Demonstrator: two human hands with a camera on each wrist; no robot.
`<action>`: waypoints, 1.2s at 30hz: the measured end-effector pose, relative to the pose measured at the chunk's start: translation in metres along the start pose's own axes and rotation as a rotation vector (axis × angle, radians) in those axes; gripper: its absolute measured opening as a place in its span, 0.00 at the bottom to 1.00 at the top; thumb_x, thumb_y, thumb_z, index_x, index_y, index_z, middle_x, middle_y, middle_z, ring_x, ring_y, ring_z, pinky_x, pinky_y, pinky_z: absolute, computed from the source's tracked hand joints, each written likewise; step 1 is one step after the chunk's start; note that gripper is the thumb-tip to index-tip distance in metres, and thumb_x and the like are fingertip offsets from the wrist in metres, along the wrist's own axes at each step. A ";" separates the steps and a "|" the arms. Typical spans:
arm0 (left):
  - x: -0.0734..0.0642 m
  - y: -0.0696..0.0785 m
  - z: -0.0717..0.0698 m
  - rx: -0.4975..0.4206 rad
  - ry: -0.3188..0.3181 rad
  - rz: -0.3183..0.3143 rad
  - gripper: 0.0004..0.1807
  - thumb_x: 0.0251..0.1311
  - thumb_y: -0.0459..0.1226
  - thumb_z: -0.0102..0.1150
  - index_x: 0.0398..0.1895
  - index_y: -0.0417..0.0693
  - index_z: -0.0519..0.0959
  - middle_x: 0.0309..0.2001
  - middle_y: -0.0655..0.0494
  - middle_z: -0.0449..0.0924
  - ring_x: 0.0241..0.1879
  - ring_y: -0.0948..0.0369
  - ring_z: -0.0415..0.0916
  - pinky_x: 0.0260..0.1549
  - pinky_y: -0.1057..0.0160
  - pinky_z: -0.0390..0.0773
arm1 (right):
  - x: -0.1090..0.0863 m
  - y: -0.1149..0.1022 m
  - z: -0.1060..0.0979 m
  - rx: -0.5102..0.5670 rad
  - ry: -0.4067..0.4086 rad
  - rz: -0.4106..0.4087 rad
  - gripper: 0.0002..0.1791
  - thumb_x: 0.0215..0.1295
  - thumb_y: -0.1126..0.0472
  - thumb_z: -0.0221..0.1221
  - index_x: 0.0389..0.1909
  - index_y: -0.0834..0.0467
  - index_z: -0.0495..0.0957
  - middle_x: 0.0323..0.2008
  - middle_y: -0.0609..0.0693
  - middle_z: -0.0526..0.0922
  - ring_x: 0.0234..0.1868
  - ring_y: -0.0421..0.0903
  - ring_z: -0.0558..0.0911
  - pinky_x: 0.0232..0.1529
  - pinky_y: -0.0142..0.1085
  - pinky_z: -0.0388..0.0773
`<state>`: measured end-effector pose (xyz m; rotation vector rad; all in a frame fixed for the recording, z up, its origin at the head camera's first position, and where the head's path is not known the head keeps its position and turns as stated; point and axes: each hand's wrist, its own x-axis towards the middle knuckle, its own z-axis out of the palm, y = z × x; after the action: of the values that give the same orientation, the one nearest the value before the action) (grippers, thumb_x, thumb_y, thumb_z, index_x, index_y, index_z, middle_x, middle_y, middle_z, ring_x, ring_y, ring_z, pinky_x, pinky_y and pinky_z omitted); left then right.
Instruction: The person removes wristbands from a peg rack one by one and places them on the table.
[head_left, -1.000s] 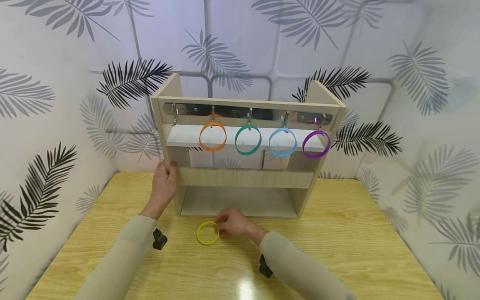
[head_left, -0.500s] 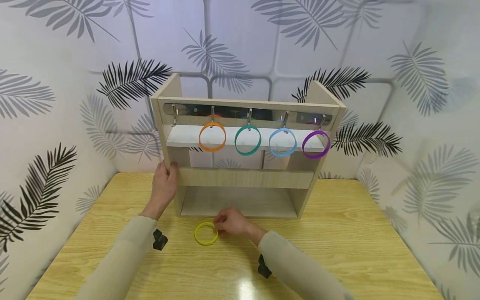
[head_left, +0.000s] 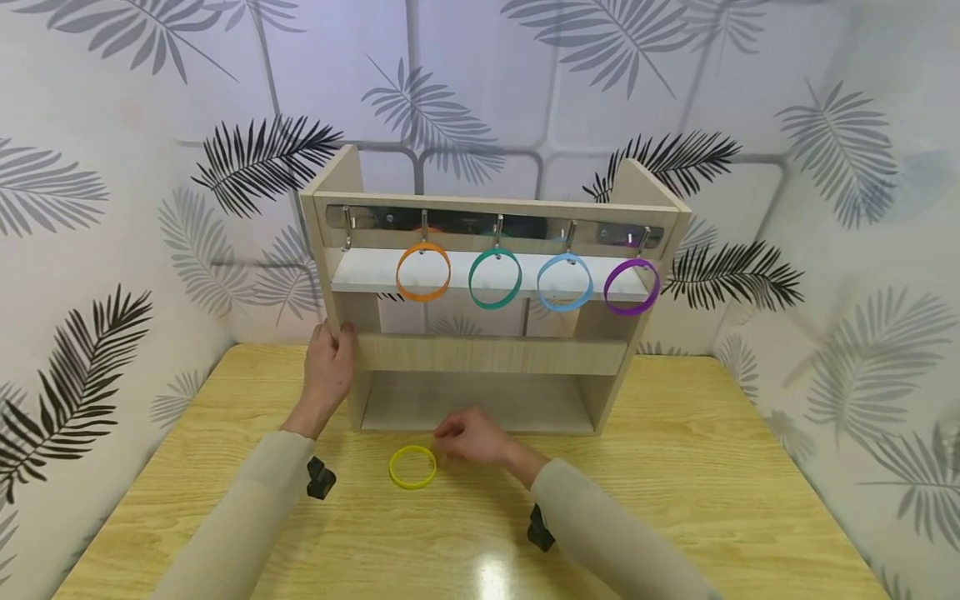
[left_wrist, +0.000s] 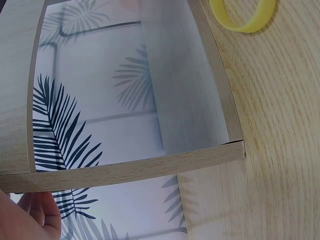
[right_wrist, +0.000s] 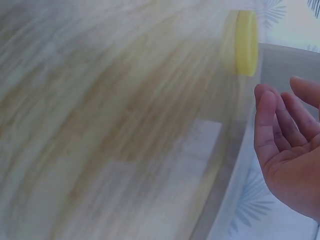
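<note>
A thin yellow ring [head_left: 412,467] lies flat on the wooden table, in front of the small wooden shelf unit [head_left: 491,354]. Just right of the ring is my right hand [head_left: 471,437]; the right wrist view shows a gap between its loosely bent fingers [right_wrist: 266,107] and the yellow ring [right_wrist: 246,43]. My left hand [head_left: 328,362] grips the unit's left side panel, thumb in front, with other fingers hidden behind it. Orange [head_left: 423,295], green [head_left: 495,304], light blue [head_left: 565,306] and purple [head_left: 632,310] rings hang from the metal hooks along the unit's top.
The leftmost hook [head_left: 347,229] carries no ring. Patterned walls [head_left: 480,75] enclose the table [head_left: 712,483] behind and at both sides. The unit's low bottom board [head_left: 480,404] sits right behind the yellow ring.
The yellow ring shifted slightly left under my right hand's fingers. My right hand has since let go and drawn back a little to the right. My left hand has stayed put.
</note>
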<state>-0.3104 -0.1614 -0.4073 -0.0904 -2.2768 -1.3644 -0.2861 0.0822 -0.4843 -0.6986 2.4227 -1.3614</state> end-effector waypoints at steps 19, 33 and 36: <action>0.000 0.000 0.000 0.009 0.007 0.003 0.28 0.71 0.46 0.35 0.63 0.34 0.65 0.47 0.35 0.68 0.44 0.44 0.68 0.43 0.44 0.69 | -0.024 -0.034 -0.035 0.028 -0.013 -0.078 0.11 0.64 0.62 0.59 0.42 0.65 0.80 0.34 0.59 0.82 0.37 0.62 0.80 0.33 0.49 0.78; 0.000 -0.001 0.001 0.002 0.000 0.007 0.28 0.71 0.47 0.34 0.63 0.35 0.65 0.47 0.36 0.68 0.43 0.44 0.68 0.42 0.43 0.70 | -0.034 -0.062 -0.056 -0.003 0.076 -0.139 0.10 0.64 0.61 0.59 0.43 0.62 0.81 0.36 0.53 0.83 0.36 0.51 0.81 0.32 0.41 0.78; 0.000 -0.001 0.001 -0.007 -0.009 0.001 0.29 0.71 0.48 0.34 0.64 0.35 0.64 0.47 0.36 0.68 0.43 0.44 0.68 0.41 0.43 0.70 | -0.036 -0.070 -0.061 -0.017 0.102 -0.147 0.10 0.64 0.62 0.59 0.43 0.60 0.81 0.37 0.51 0.83 0.35 0.48 0.81 0.33 0.40 0.79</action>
<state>-0.3110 -0.1613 -0.4087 -0.1001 -2.2791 -1.3742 -0.2639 0.1144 -0.3927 -0.8467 2.5078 -1.4666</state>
